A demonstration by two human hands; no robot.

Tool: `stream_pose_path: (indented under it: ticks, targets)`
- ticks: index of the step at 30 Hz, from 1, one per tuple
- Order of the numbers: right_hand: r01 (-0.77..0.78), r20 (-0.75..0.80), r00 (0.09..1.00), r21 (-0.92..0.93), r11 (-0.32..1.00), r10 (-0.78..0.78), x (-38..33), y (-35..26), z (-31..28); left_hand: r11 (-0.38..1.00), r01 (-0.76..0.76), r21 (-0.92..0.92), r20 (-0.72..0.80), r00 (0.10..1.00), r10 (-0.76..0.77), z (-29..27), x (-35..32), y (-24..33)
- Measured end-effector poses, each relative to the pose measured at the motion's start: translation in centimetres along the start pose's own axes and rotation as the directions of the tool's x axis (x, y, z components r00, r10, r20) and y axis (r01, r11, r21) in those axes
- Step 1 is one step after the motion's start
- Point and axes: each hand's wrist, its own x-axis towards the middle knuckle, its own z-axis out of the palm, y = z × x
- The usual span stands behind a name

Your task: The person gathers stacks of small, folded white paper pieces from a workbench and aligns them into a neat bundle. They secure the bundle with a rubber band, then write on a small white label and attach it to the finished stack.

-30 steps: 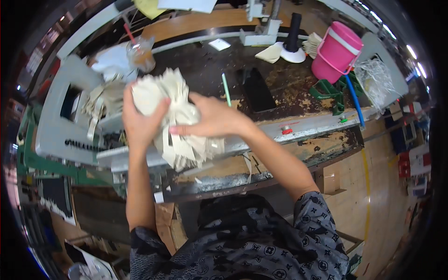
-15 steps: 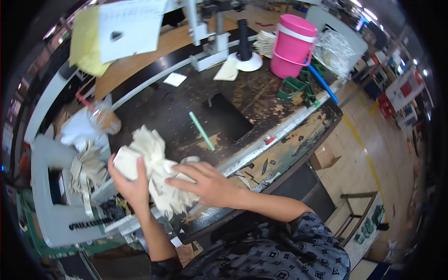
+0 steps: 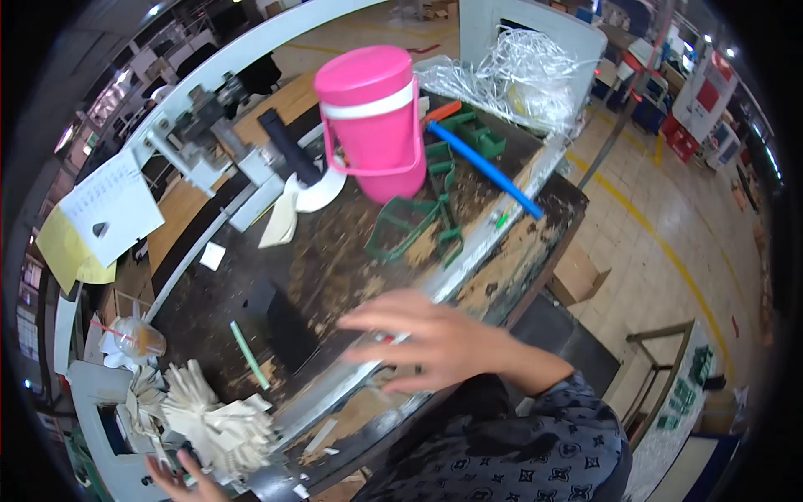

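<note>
My right hand (image 3: 422, 341) hovers over the front edge of the worktable (image 3: 326, 268), slightly blurred, its fingers spread and holding nothing. Down at the lower left, my left hand (image 3: 186, 478) has its fingers apart, just below a bundle of cream fabric strips (image 3: 222, 427) lying on the table. The bundle is gathered at its middle and fans out at both ends. Between the hands lie a pale green stick (image 3: 249, 356) and a flat black pad (image 3: 280, 326).
A pink lidded bucket (image 3: 376, 125) stands at the back, beside green plastic holders (image 3: 406, 226) and a blue rod (image 3: 485, 170). Clear plastic strands (image 3: 527, 79) pile up behind. A drink cup (image 3: 138, 339) sits at left. A metal machine stand (image 3: 209, 151) rises at the far edge.
Both hands have let go of the fabric bundle, which now rests on the table. My right hand has moved away to the right. The view has swung to the right.
</note>
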Motion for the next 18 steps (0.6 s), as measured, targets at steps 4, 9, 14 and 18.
stream_pose_path:
  ticks: [4, 9, 14, 18]
  targets:
    - [-0.060, -0.116, 0.992, -0.155, 0.986, 0.042, -0.3, 11.3, -15.1, 0.994, -0.064, 0.088, -0.149, 0.986, 0.076, 1.1, -5.5, 6.9]
    - [-0.143, -0.090, 0.989, -0.349, 0.926, 0.119, 7.3, 32.0, -24.1, 0.945, -0.321, 0.054, 0.207, 0.930, 0.304, 10.5, -9.9, 20.6]
    - [-0.244, 0.488, 0.818, -0.185, 0.952, 0.305, 12.3, 40.8, -20.3, 0.887, -0.459, 0.045, 0.389, 0.826, 0.408, 13.6, -12.1, 29.4]
    - [0.002, 0.625, 0.709, -0.466, 0.885, 0.327, 15.3, 39.0, -17.0, 0.917, -0.360, 0.174, 0.423, 0.868, 0.260, 13.5, -13.2, 31.6]
